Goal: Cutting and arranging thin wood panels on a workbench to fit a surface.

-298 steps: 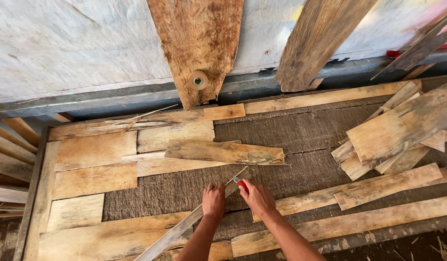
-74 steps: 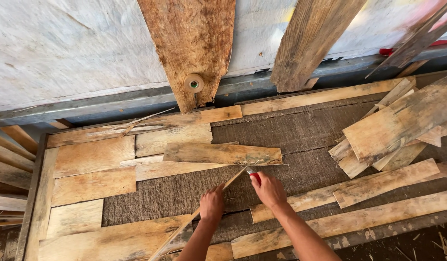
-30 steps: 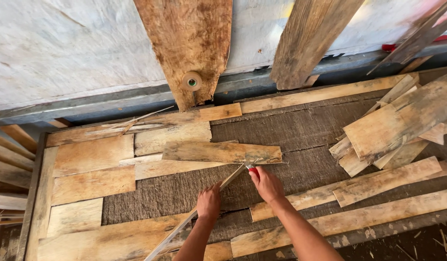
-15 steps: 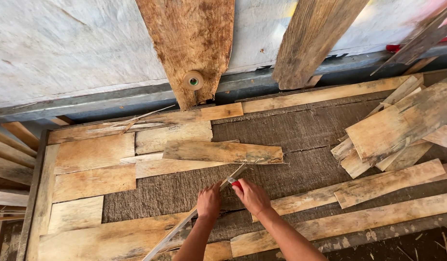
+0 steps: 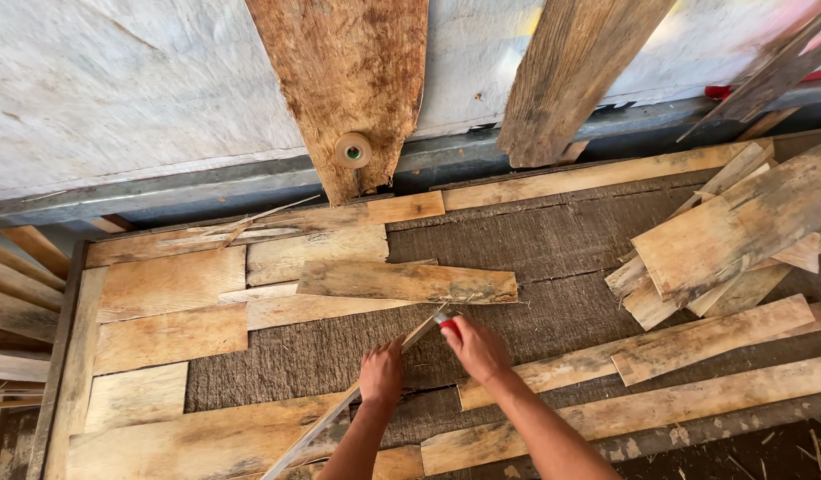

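Note:
My left hand (image 5: 381, 374) presses down on a long thin metal straightedge (image 5: 339, 411) that runs diagonally from the lower left up toward a weathered wooden plank (image 5: 408, 282). My right hand (image 5: 475, 346) grips a small red-handled tool (image 5: 445, 322) whose tip sits beside the straightedge's upper end, just below that plank's lower edge. Both hands rest over the dark rough mat (image 5: 535, 258) that covers the middle of the work surface.
Flat boards (image 5: 171, 307) lie side by side at left. A loose pile of planks (image 5: 730, 236) sits at right, and long planks (image 5: 659, 413) run along the front. A tape roll (image 5: 352, 150) sits on a leaning board (image 5: 348, 80) against the back wall.
My right hand has slid the red-handled tool back down along the straightedge from near the plank's end toward my left hand, then up a little. The left hand stays pressed on the straightedge.

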